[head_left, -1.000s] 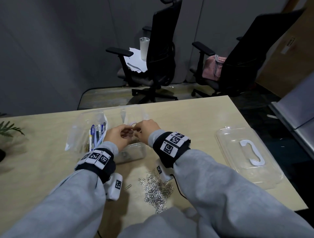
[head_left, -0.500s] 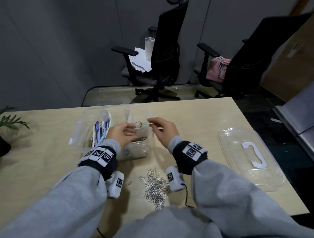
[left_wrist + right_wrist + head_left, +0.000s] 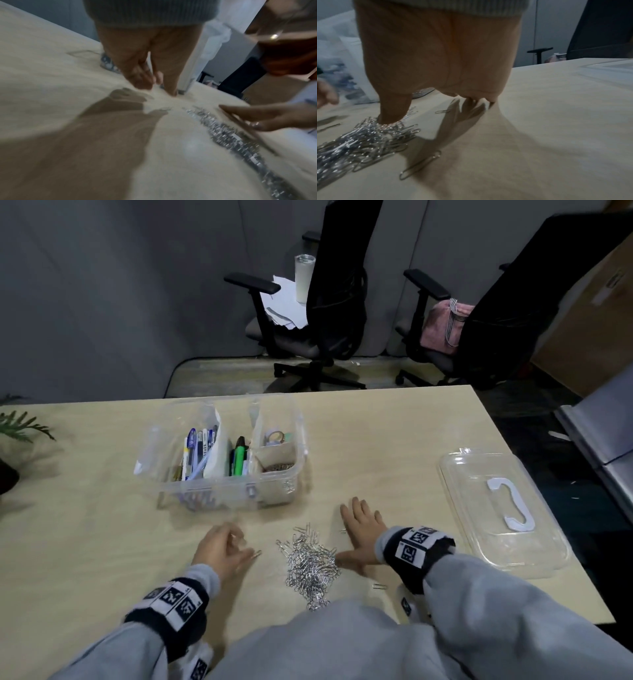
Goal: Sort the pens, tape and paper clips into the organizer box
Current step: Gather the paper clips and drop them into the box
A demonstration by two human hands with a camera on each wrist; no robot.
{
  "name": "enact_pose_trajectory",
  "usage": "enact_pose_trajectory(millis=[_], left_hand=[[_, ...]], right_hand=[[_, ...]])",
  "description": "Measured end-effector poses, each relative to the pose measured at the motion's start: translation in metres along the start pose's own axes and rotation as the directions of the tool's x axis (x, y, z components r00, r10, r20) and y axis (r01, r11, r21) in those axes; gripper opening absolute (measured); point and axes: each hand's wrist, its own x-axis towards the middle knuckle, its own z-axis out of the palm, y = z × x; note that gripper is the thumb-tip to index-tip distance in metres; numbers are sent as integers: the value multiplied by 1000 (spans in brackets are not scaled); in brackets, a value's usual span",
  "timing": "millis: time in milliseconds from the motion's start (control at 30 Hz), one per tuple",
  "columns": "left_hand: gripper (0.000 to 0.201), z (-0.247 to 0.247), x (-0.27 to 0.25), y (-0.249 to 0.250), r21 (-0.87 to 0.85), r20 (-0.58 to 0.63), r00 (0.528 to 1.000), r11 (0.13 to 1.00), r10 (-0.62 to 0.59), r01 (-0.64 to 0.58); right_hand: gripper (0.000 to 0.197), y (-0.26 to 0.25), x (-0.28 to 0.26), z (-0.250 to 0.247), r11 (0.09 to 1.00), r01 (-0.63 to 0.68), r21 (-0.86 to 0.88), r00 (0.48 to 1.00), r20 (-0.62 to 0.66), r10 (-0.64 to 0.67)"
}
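The clear organizer box [image 3: 291,419] stands mid-table, with pens [image 3: 197,453] in its left compartment, markers [image 3: 239,460] in the middle, tape rolls [image 3: 275,436] at the far right and some paper clips [image 3: 277,467] at the near right. A pile of loose paper clips [image 3: 311,563] lies on the table nearer to me. My left hand [image 3: 222,549] hovers left of the pile with its fingers loosely curled and nothing in them; a single clip [image 3: 257,553] lies at its fingertips. To the right of the pile my right hand [image 3: 363,529] lies flat, its thumb touching the pile [image 3: 359,142].
The box's clear lid [image 3: 503,508] with a white handle lies at the table's right. Stray clips [image 3: 379,586] lie near my right wrist. A potted plant [image 3: 17,429] sits at the left edge. Two office chairs [image 3: 329,302] stand beyond the table.
Both hands have drawn back from over the organizer box and come down beside the paper clip pile, the left on its left, the right on its right.
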Motion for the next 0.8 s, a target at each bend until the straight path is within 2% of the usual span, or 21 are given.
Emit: enact_pose_trajectory(millis=[67,133,267,367,433,533,633,700,800], left_hand=[[46,7,0,-13,126,160,983,989,-94,74],[44,11,2,-12,167,215,970,983,-113,77],[43,30,5,13,141,294,955,990,-29,-13],[37,48,5,35,87,412,909,990,67,-113],[34,53,4,42,-2,443,890,993,107,-118],[33,46,3,40,-61,370,921,993,120,-105],[26,28,0,31,-44,294,950,994,104,-95],[24,18,-3,24,55,322,944,994,76,-98],[28,12,-8,16,232,415,910,966,12,-119]], right_hand=[[113,-15,5,-4,997,67,-32,998,17,-66],[110,-31,6,-6,986,150,-68,988,51,-146],[100,-46,4,-3,944,320,-74,944,103,-312],[78,-43,-3,-7,927,368,73,922,102,-374],[62,-35,-12,-15,929,322,182,946,-43,-320],[53,-8,-25,-27,941,166,294,968,-232,-98],[64,24,-34,-28,947,-33,320,972,-211,105],[66,31,-33,-22,955,-117,272,974,-155,163],[48,6,-23,-19,953,-97,286,977,-157,146]])
